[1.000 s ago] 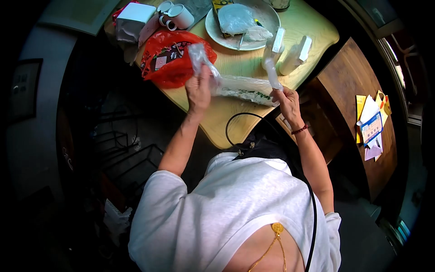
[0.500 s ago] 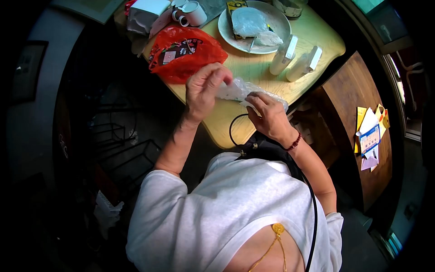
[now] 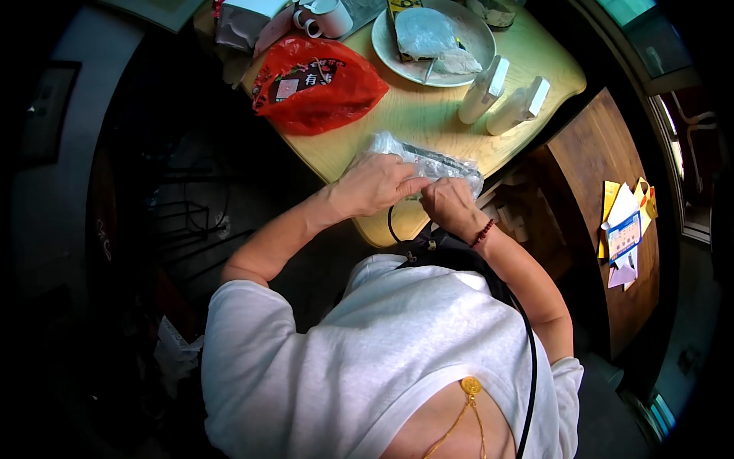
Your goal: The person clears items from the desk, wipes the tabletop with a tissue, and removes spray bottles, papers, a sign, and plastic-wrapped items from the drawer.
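A crinkled clear plastic bag (image 3: 463,164) lies at the near edge of the wooden table (image 3: 413,115), with a dark strip showing through it. My left hand (image 3: 375,183) reaches across its left part, fingers bent and closed on the plastic. Beside it, my right hand (image 3: 451,205), with a dark red bead bracelet at the wrist, pinches the bag's near edge. The fingertips of both hands nearly meet. What lies under my left fingers is hidden.
A red plastic bag (image 3: 329,103) sits on the table's left. Behind are white mugs (image 3: 330,17) and a large plate (image 3: 390,57) bearing wrapped items. Two white-capped containers (image 3: 483,90) stand at the right. Papers (image 3: 625,233) lie on a brown wooden surface (image 3: 596,161).
My left hand has come down and right from beside the red bag onto the clear plastic bag. My right hand has moved slightly down, its fingers now closed tighter.
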Demonstrator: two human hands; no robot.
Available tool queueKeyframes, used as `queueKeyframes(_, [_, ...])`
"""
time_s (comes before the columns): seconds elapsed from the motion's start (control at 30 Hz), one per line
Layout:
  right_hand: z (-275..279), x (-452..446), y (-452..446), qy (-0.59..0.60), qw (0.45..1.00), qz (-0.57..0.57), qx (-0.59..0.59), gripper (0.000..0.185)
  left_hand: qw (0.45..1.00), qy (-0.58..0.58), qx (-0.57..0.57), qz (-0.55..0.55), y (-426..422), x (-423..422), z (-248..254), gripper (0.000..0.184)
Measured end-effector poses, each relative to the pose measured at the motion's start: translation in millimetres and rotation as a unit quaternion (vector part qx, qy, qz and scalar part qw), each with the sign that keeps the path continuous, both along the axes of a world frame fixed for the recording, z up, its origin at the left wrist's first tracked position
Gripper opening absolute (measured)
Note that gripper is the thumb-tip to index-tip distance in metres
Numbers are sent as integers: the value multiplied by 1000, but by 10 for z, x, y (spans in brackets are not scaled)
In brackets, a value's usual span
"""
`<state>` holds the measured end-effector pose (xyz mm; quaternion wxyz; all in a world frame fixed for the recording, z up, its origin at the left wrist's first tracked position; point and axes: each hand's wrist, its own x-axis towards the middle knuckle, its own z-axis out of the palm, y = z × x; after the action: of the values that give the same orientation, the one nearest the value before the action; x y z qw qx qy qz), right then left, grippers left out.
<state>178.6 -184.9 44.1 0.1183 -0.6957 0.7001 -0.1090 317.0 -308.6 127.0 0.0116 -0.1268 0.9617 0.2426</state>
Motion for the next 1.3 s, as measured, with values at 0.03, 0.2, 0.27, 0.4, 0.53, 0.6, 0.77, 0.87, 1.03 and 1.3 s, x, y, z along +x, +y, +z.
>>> queueKeyframes(0.03, [34, 11, 6, -16, 999, 39, 34, 16, 1000, -1, 1, -1, -27, 26, -14, 30])
queueKeyframes(0.2, [-187, 84, 5, -135, 987, 57, 66, 34, 990, -73, -112, 38, -152, 138, -277, 30])
queueKeyframes(0.27, [-209, 44, -66, -102, 988, 44, 110, 38, 981, 49, -189, 9, -115, 65, -333, 27])
queueKeyframes(0.4, [-247, -44, -124, -19, 999, 6, -32, 41, 950, 272, -102, -113, 219, -209, -377, 22])
queueKeyframes(0.53, [-333, -89, -132, 39, 997, 63, 2, 42, 995, 81, -48, -21, 225, -321, -902, 22])
queueKeyframes(0.6, [-404, -130, -104, -48, 992, 109, 41, 31, 997, -76, -27, 1, -4, -344, -1303, 28])
queueKeyframes(0.77, [-478, -232, -117, -40, 992, 45, 109, 17, 980, -90, -178, -4, -100, -254, -1354, 19])
queueKeyframes(0.87, [-612, -307, -217, -1, 993, 33, 117, 17, 966, -79, -245, 33, -345, -229, -1271, 8])
queueKeyframes(1.03, [-581, -238, -463, 32, 993, -81, 76, 21, 958, -226, -169, 46, -602, -189, -1236, 40])
queueKeyframes(1.3, [-1021, -54, -854, -22, 996, 21, 90, 19, 986, -57, -112, 111, -584, 160, -1533, 46])
